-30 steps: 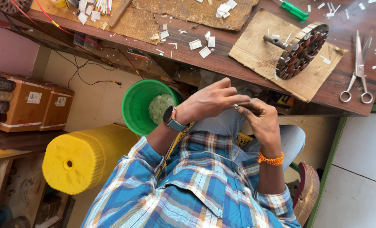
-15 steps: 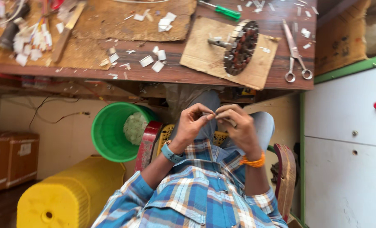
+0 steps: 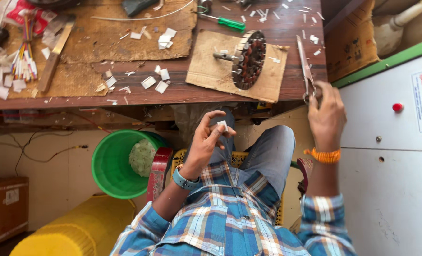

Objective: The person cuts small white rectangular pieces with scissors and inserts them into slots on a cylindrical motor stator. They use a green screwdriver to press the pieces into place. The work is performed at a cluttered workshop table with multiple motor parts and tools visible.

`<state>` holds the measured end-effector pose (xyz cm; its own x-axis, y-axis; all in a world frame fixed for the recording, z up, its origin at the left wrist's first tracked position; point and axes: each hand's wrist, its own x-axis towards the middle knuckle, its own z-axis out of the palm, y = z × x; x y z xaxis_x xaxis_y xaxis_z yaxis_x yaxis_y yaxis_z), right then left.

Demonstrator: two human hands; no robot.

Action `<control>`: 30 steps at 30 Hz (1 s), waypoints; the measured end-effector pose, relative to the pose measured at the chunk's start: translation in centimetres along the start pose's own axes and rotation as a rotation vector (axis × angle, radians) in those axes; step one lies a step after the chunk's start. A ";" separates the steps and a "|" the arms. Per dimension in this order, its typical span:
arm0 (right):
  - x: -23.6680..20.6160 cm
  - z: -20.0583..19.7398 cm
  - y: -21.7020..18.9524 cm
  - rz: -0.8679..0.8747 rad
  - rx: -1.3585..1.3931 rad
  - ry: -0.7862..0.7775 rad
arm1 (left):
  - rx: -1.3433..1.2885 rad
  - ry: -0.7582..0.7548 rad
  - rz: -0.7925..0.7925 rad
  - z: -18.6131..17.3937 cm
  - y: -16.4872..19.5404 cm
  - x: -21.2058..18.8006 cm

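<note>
A round wound motor core is lying on a square of brown cardboard on the scuffed wooden bench, with white paper scraps and a green-handled screwdriver scattered nearby and a green plastic bucket sitting below the edge. The left hand is pinching a small white paper slip between thumb and fingertips above the lap. The right hand is closing around the loop handles of the steel scissors at the bench edge.

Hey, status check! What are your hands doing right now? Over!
Left hand pinching small white paper piece. Right hand gripping scissors at table edge. Nothing blocking.
</note>
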<state>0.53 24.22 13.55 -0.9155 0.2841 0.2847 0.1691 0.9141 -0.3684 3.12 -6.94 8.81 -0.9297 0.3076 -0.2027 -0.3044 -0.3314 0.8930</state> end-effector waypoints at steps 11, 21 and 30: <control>-7.5 3.4 2.3 0.380 1.352 -0.473 | -0.329 -0.117 0.082 -1.4 -0.1 2.2; -14.9 4.9 -7.8 0.260 1.313 -1.178 | -0.521 -0.210 -0.013 -0.4 -0.2 3.0; -15.0 5.3 -9.1 0.220 1.305 -1.133 | -0.598 -0.184 -0.069 -1.7 -0.8 2.2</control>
<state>10.77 10.08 7.92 -0.7949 -0.4864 -0.3626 0.4566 -0.0861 -0.8855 1.00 -7.49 6.96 -0.8691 0.4768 -0.1317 -0.4751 -0.7305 0.4906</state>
